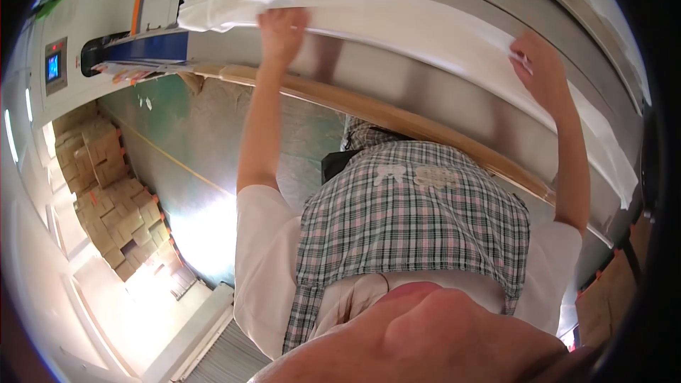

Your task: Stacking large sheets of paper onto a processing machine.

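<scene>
A long white cloth (397, 18) lies stretched in a band along the grey metal bed of a large machine in front of me. Its left end (223, 13) is bunched into folds, and its right end hangs down beside the bed. My left hand (282, 39) is at the cloth's near edge, close to the bunched end, with fingers curled onto the fabric. Farther right, my right hand (540, 67) is closed, pinching the near edge between thumb and fingers. Both arms reach forward, and the fabric runs between the two hands.
A wooden rail (340, 103) borders the machine's front, right before my plaid apron (411, 213). On the left stands a white housing with a small lit control panel (54, 66). Stacked cardboard boxes (117, 216) stand on the green floor (170, 117) at lower left.
</scene>
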